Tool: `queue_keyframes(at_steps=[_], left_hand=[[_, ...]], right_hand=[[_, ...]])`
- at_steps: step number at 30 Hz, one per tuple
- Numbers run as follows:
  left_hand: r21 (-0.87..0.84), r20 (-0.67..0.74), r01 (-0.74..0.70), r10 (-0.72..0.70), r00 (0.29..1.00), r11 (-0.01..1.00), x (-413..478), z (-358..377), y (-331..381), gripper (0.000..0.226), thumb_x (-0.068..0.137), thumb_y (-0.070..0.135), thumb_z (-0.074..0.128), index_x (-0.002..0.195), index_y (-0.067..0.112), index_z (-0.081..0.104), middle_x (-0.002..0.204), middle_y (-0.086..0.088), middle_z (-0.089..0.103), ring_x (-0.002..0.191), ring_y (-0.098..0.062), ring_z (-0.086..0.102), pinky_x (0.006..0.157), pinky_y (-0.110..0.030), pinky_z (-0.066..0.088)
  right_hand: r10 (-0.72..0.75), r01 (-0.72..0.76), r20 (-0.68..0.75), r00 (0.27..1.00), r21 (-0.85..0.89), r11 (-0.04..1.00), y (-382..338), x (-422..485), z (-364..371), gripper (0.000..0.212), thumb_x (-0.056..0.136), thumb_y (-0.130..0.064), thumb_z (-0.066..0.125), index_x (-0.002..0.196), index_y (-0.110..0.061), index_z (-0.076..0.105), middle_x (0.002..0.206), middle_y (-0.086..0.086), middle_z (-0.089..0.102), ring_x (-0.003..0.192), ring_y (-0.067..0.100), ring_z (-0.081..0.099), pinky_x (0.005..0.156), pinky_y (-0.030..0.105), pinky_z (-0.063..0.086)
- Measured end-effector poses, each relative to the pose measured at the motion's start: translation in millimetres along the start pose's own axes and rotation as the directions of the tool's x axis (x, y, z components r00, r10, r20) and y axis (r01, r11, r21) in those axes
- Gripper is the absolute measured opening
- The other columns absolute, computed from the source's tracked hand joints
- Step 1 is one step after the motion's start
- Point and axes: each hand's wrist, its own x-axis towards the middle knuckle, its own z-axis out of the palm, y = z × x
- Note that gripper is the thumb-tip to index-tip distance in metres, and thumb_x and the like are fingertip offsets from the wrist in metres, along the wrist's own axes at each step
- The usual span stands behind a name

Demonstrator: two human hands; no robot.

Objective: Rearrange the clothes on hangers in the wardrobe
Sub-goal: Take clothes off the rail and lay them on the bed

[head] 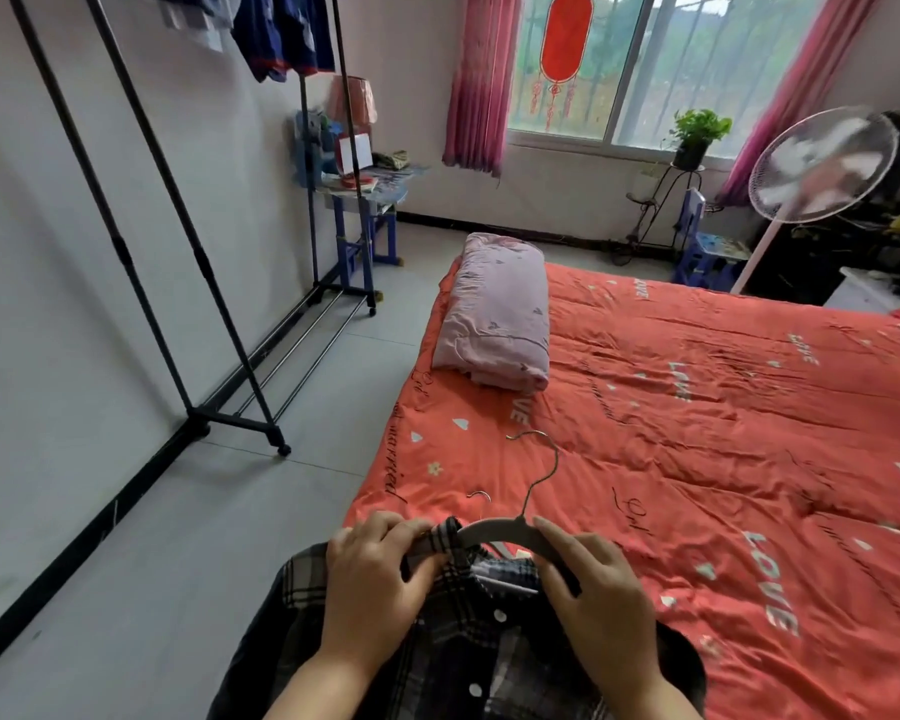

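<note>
A dark plaid shirt [437,652] with white buttons lies at the near corner of the red bed [697,433]. A grey hanger [494,535] with a metal hook sits in its collar, hook pointing away from me. My left hand [370,579] pinches the plaid collar over the hanger's left arm. My right hand [593,589] grips the hanger's right arm. A second small metal hook [480,495] shows on the bedcover just beyond. The black clothes rack [141,210] stands by the left wall with a navy garment [281,33] hanging from it.
A folded pink quilt [494,314] lies on the bed's far left part. A small blue desk [359,200] with a lamp stands past the rack. A white standing fan [822,163], a plant stand [692,142] and a blue chair [707,246] are by the window.
</note>
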Motion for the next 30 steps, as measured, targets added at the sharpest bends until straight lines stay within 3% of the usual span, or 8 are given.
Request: queue_keyframes(at_steps=[3, 5, 8, 10, 14, 17, 24, 30], left_hand=[[0.034, 0.03, 0.027, -0.028, 0.999, 0.999, 21, 40, -20, 0.034, 0.056, 0.02, 0.088, 0.086, 0.02, 0.072, 0.077, 0.007, 0.06, 0.071, -0.015, 0.062, 0.075, -0.037, 0.04], [0.083, 0.063, 0.075, -0.08, 0.995, 0.994, 32, 68, -35, 0.032, 0.062, 0.023, 0.085, 0.092, 0.02, 0.072, 0.083, 0.006, 0.062, 0.078, -0.017, 0.063, 0.08, -0.041, 0.042], [0.263, 0.221, 0.181, -0.242, 0.945, 0.948, 39, 105, -56, 0.043, 0.084, 0.041, 0.062, 0.125, 0.029, 0.054, 0.124, 0.008, 0.051, 0.117, -0.014, 0.047, 0.1, -0.035, 0.027], [0.338, 0.305, 0.212, -0.32, 0.897, 0.917, 31, 126, -71, 0.051, 0.088, 0.048, 0.051, 0.136, 0.034, 0.039, 0.139, 0.012, 0.037, 0.129, -0.009, 0.033, 0.104, -0.03, 0.022], [0.392, 0.407, 0.239, -0.401, 0.821, 0.888, 5, 146, -86, 0.052, 0.089, 0.046, 0.048, 0.138, 0.033, 0.034, 0.143, 0.011, 0.032, 0.132, -0.01, 0.029, 0.107, -0.031, 0.02], [0.407, 0.431, 0.255, -0.431, 0.793, 0.877, -8, 144, -90, 0.051, 0.091, 0.044, 0.047, 0.139, 0.032, 0.033, 0.143, 0.01, 0.032, 0.132, -0.011, 0.028, 0.108, -0.032, 0.019], [0.366, 0.367, 0.268, -0.403, 0.838, 0.891, -12, 106, -81, 0.049, 0.09, 0.042, 0.049, 0.137, 0.031, 0.038, 0.138, 0.011, 0.038, 0.128, -0.01, 0.033, 0.107, -0.032, 0.022], [0.412, 0.238, 0.266, -0.385, 0.892, 0.872, -32, 25, -76, 0.049, 0.089, 0.043, 0.047, 0.136, 0.032, 0.039, 0.131, 0.012, 0.044, 0.121, -0.011, 0.04, 0.1, -0.028, 0.025]], right_hand=[[0.046, -0.048, 0.045, 0.998, 0.036, 0.998, 32, 14, 39, 0.053, 0.059, -0.013, 0.087, 0.106, -0.031, 0.071, 0.077, -0.01, 0.062, 0.07, 0.012, 0.062, 0.051, 0.018, 0.045], [0.152, -0.157, 0.127, 0.98, 0.029, 0.987, 54, 24, 68, 0.05, 0.069, -0.018, 0.081, 0.114, -0.034, 0.066, 0.086, -0.01, 0.062, 0.082, 0.014, 0.062, 0.057, 0.022, 0.046], [0.33, -0.342, 0.336, 0.882, -0.024, 0.939, 84, 31, 112, 0.052, 0.085, -0.03, 0.064, 0.134, -0.037, 0.045, 0.112, -0.008, 0.055, 0.111, 0.014, 0.049, 0.082, 0.025, 0.043], [0.358, -0.375, 0.424, 0.832, -0.045, 0.926, 96, 26, 134, 0.053, 0.088, -0.032, 0.06, 0.137, -0.033, 0.042, 0.121, -0.006, 0.051, 0.117, 0.015, 0.044, 0.089, 0.025, 0.039], [0.318, -0.333, 0.548, 0.774, -0.076, 0.94, 104, -9, 159, 0.044, 0.091, -0.027, 0.056, 0.133, -0.023, 0.048, 0.127, -0.004, 0.049, 0.122, 0.015, 0.04, 0.097, 0.021, 0.032], [0.324, -0.333, 0.606, 0.727, -0.101, 0.937, 102, -33, 160, 0.042, 0.095, -0.03, 0.049, 0.136, -0.024, 0.045, 0.124, -0.007, 0.048, 0.115, 0.012, 0.042, 0.091, 0.018, 0.035], [0.221, -0.203, 0.66, 0.718, -0.106, 0.974, 63, -27, 146, 0.044, 0.095, -0.03, 0.049, 0.138, -0.025, 0.041, 0.131, -0.008, 0.044, 0.124, 0.012, 0.036, 0.101, 0.023, 0.034], [0.076, -0.035, 0.686, 0.723, -0.073, 0.997, -6, -10, 117, 0.047, 0.093, -0.03, 0.051, 0.138, -0.026, 0.04, 0.135, -0.006, 0.042, 0.126, 0.016, 0.036, 0.103, 0.028, 0.033]])
